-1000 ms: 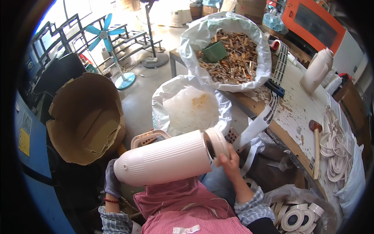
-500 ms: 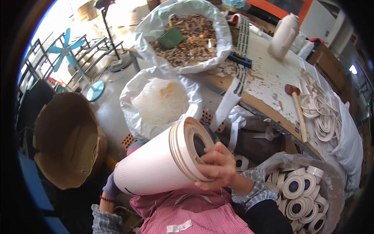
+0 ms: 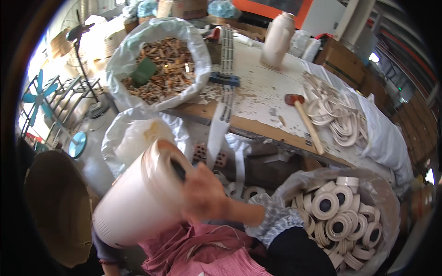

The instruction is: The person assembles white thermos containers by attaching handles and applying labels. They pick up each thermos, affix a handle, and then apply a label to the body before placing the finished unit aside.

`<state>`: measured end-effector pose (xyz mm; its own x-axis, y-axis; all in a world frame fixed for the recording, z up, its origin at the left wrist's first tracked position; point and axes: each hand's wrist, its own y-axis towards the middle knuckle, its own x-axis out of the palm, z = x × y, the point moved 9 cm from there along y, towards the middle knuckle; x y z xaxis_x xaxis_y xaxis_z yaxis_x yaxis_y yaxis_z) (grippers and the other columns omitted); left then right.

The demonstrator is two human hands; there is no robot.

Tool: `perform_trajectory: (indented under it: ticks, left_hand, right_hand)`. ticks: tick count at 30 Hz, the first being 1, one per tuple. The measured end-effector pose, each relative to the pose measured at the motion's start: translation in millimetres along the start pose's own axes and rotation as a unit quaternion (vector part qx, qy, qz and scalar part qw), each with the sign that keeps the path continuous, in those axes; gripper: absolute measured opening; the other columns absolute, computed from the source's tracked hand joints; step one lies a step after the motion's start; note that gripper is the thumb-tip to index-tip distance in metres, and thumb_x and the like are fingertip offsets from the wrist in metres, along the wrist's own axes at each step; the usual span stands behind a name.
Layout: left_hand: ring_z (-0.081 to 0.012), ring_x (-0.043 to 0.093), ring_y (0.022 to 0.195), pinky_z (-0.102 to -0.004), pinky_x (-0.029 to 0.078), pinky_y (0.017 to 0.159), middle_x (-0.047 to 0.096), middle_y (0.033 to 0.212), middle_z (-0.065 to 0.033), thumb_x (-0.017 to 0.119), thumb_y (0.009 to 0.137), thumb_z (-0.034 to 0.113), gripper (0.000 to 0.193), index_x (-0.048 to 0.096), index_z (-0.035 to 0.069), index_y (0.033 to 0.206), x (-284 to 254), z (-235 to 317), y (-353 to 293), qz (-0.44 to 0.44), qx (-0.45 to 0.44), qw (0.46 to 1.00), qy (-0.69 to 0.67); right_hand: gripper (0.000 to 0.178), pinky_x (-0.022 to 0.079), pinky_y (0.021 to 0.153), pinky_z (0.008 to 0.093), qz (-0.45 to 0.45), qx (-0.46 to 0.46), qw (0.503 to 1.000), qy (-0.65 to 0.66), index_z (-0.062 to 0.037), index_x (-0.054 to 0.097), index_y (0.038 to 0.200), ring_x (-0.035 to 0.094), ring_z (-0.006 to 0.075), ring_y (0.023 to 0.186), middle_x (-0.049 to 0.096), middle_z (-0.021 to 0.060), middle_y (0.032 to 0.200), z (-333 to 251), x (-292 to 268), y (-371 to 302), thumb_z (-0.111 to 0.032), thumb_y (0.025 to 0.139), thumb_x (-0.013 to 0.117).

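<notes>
In front of my pink checked apron, a large pale-pink plastic flask shell lies tilted, its ringed end up and to the right. The ring around that end has a dark round opening. My right hand is at this end, against the rim, its fingers smeared by motion. At the lower left end, my left hand, in a purple-grey covering, holds the shell from below. Its fingers are hidden behind the shell. To the right, a plastic-lined container is heaped with matching pale rings, several with dark centres.
The worktable bears a mallet, a standing flask, pale strips and a blue-clamped rack. Left of it stand a sack of brown scraps, a white-lined bag, a cardboard box and a fan.
My view has turned to the right, so the table and ring container sit further left. The shell is still in my hands, and my right hand has become blurred at its rim.
</notes>
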<state>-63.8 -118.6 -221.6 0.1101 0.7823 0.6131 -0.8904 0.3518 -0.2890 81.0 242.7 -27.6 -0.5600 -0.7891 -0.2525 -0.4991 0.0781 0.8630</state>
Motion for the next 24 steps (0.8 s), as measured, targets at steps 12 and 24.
perform_trajectory:
  ticks: [12, 24]
  left_hand:
    - [-0.0186, 0.06, 0.095, -0.0317, 0.048, 0.086, 0.063, 0.102, -0.0079, 0.043, 0.099, 0.024, 0.027, 0.058, 0.004, 0.109, -27.0, 33.4, 12.7, 0.073, 0.301, 0.842, 0.441]
    - [-0.0231, 0.058, 0.11, -0.0347, 0.047, 0.093, 0.062, 0.122, -0.0106, 0.048, 0.096, 0.027, 0.04, 0.052, 0.005, 0.129, -9.7, -32.7, 16.0, -0.177, 0.16, 0.632, 0.737]
  right_hand:
    - [0.039, 0.047, 0.072, 0.0308, 0.042, 0.189, 0.979, 0.06, 0.0013, 0.065, 0.113, 0.056, 0.0194, 0.082, 0.06, 0.0098, 0.093, 76.1, -14.9, -32.3, -0.016, 0.078, 0.07]
    - [0.038, 0.042, 0.054, 0.0319, -0.072, -0.043, 0.996, -0.021, -0.0074, 0.072, 0.092, 0.051, 0.0218, 0.06, 0.058, 0.0042, 0.071, -16.4, -2.4, -3.7, -0.021, 0.058, 0.082]
